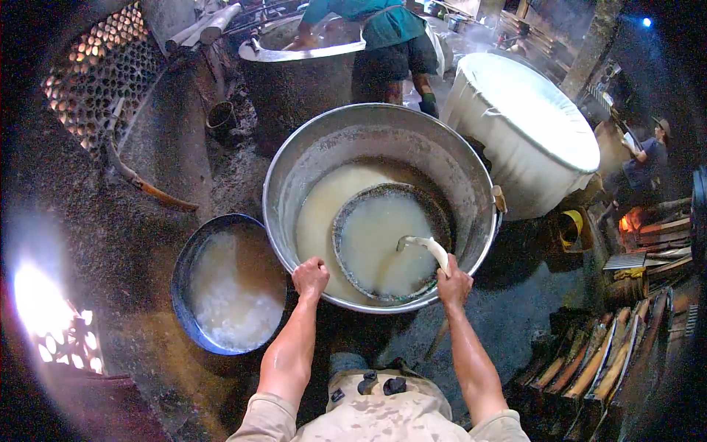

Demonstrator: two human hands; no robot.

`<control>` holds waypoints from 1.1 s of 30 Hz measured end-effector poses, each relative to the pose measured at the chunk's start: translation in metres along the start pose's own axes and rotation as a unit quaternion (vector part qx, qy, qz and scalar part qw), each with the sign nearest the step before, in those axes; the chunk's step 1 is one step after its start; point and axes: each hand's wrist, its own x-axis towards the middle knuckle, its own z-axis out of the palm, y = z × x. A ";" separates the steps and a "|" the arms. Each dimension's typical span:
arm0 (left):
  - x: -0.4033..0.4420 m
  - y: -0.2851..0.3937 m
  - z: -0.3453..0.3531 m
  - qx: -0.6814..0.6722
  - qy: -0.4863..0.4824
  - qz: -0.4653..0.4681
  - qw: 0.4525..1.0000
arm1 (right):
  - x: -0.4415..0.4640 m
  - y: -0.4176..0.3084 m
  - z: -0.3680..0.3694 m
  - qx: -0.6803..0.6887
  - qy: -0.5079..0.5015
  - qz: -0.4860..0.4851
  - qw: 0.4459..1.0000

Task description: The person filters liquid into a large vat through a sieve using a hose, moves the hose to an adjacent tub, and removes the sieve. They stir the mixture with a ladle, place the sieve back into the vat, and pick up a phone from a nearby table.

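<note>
A large metal pot (471, 132) stands before me with cloudy, pale liquid inside. My left hand (311, 278) is closed over its near-left rim. At the near-right rim, my right hand (454, 281) is closed round a pale, curved handle (433, 248) whose hooked tip reaches over the liquid. I cannot tell what tool the handle belongs to, as its lower part is hidden by the hand. A round, dark-rimmed sieve or basin (340, 250) sits within the pot, with the same cloudy liquid showing inside it.
A blue-rimmed tub (184, 317) of foamy liquid stands left of the pot. At the upper right is a cloth-covered vat (486, 140). A co-worker in a green top (401, 29) bends over another vat (294, 81). Split wood (596, 353) and a fire (630, 219) lie right.
</note>
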 end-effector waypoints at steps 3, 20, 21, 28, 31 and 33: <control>0.000 -0.002 0.001 0.001 0.001 0.009 1.000 | 0.001 0.003 0.004 0.004 0.011 -0.006 1.000; -0.001 0.002 -0.003 0.013 0.000 0.005 1.000 | -0.001 0.006 0.009 0.000 0.063 -0.026 0.998; -0.001 0.002 -0.003 0.016 -0.002 0.006 1.000 | -0.001 0.006 0.010 0.003 0.066 -0.029 0.997; 0.000 0.002 -0.004 0.017 -0.010 0.008 1.000 | 0.000 0.007 0.011 0.012 0.061 -0.027 0.998; 0.001 0.001 -0.003 0.026 -0.019 0.005 0.999 | 0.000 0.008 0.012 0.010 0.063 -0.030 0.998; 0.001 0.000 -0.001 0.024 -0.013 0.008 1.000 | -0.001 0.007 0.010 0.005 0.050 -0.023 0.998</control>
